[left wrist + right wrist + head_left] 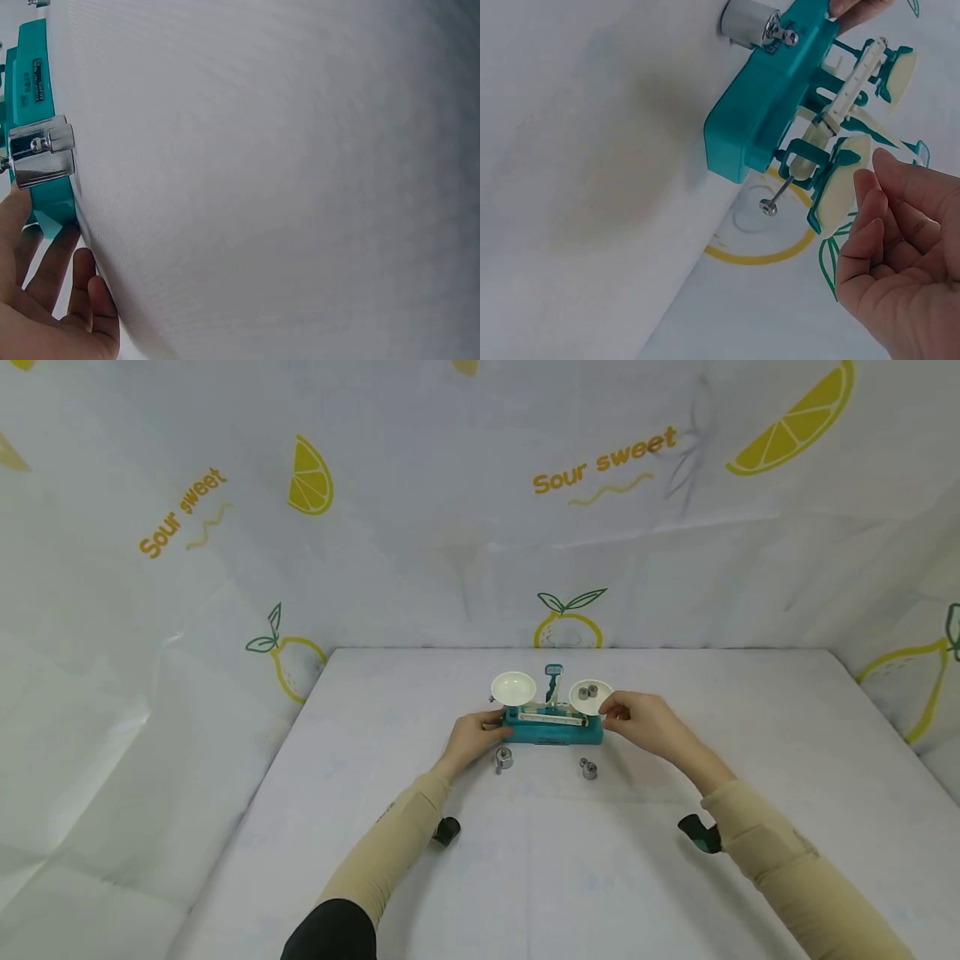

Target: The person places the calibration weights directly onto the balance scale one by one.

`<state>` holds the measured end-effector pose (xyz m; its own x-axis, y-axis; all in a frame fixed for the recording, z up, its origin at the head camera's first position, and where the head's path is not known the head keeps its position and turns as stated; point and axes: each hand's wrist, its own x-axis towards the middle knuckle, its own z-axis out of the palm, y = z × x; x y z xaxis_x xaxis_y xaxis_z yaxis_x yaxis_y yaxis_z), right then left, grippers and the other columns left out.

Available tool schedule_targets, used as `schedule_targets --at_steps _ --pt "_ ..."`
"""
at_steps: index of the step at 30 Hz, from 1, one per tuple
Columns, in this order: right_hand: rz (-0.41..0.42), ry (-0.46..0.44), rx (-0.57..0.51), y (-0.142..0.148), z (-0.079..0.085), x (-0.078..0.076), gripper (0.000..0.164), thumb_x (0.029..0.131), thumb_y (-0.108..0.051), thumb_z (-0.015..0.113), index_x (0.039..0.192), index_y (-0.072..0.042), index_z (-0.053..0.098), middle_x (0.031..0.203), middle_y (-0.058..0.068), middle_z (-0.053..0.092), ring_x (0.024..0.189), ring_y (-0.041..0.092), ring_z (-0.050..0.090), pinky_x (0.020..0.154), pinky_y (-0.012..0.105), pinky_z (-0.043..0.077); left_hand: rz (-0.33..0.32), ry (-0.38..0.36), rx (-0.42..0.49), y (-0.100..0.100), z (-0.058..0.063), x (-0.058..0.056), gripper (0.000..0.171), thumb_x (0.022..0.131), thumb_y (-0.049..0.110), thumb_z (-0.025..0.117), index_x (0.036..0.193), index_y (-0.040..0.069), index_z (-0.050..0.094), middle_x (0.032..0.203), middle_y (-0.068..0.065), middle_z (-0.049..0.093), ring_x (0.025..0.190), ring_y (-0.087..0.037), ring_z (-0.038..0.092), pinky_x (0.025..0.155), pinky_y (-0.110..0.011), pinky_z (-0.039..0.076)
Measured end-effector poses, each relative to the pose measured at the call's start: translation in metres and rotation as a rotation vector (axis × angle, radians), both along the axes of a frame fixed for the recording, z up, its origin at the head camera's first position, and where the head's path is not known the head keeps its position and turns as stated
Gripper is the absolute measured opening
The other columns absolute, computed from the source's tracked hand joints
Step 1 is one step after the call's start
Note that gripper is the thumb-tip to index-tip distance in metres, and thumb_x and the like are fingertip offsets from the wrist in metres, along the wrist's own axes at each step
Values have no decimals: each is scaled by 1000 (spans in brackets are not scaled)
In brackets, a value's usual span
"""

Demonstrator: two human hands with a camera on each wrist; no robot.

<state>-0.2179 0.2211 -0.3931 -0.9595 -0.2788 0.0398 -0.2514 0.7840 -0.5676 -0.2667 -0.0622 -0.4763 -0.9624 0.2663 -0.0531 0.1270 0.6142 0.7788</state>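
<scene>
Sleeves [810,877]: tan, nearest the camera, with a black band [330,935] round the left one.
Scale [555,732]: a teal two-pan balance on the far part of the counter [600,893], its long axis running left to right between the hands.
Left hand [472,735]: grips the left end of the base, below the left pan [513,689].
Right hand [647,720]: the nearer one to the right pan [588,707], which lies just left of its fingertips; this closeness seems to matter most.
Right fingers: thumb and forefinger bent together at the rim; whether they grasp anything cannot be told.
Weights in the pan [583,693]: two small metal ones.
Weights on the counter [589,772]: metal, knobbed, in front of the base near each end.
Base label [38,80]: dark, too small to read.
Wall cloth [420,485]: "Sour sweet" in orange, twice.
</scene>
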Motion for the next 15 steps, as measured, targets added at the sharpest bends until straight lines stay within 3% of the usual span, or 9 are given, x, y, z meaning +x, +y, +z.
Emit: schedule_targets --at_steps 6,15 --pt "42 -34 -20 -2 -8 10 14 86 -9 63 97 -1 64 84 6 65 78 17 56 64 27 47 -1 11 4 0 0 0 48 87 36 64 130 14 56 124 -10 63 113 -26 61 95 -38 50" --pt "120 -102 22 -3 -25 13 13 84 -4 61 95 -1 66 83 4 65 76 13 55 66 26 47 2 9 3 1 -1 0 48 87 35 64 129 13 55 124 -10 63 114 -27 61 96 -39 49"
